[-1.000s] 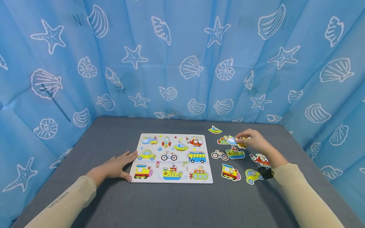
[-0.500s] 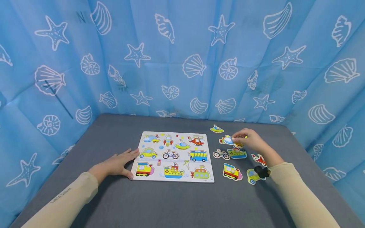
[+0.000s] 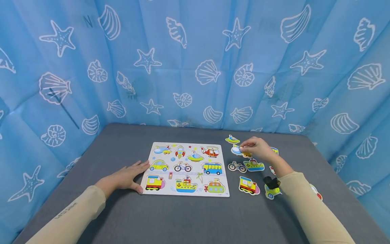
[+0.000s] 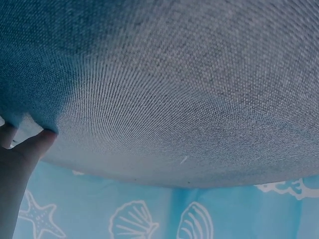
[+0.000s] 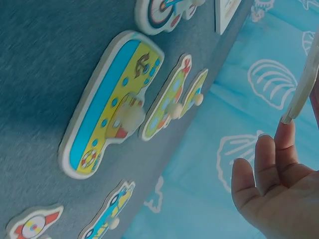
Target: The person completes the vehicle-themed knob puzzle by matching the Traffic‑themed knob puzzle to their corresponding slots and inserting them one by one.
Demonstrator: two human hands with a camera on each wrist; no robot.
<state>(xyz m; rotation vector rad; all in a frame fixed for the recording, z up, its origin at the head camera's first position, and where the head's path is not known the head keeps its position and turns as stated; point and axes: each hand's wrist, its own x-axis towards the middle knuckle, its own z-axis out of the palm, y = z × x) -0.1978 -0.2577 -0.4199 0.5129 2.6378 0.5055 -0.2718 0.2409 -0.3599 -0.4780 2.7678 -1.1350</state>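
Head view: airplane piece [image 3: 236,150], pinched between thumb and fingers of the right hand [image 3: 259,149], to the right of the puzzle board [image 3: 196,165] and well apart from it. Change noted: compared with 0.5 s ago, the piece has been brought a little nearer the board, and the bus piece [image 3: 275,150] has been uncovered beyond the wrist. Judged from this: carrying is under way, with the piece not yet set down.

Appearance: blue-and-white body, yellow section at the right end, white border. A thick pale edge is shown against the curtain [image 5: 234,79] in the right wrist view, so the piece is judged to be lifted. Whether it is gripped by a knob cannot be told.

Around it: saucer piece [image 3: 232,139] just beyond; bicycle piece [image 3: 237,166] and ship piece [image 3: 254,165] nearer the wearer; submarine piece [image 5: 167,104], knobbed, seen in the right wrist view. Train piece [image 3: 249,186] and car piece [image 3: 272,192] are laid nearer still.

Board: 10 vehicle pictures, an airplane picture [image 3: 162,149] at upper left. Its left edge is touched by the left hand [image 3: 124,177], fingers extended, thumb spread apart. All is borne by a grey table [image 3: 182,217].
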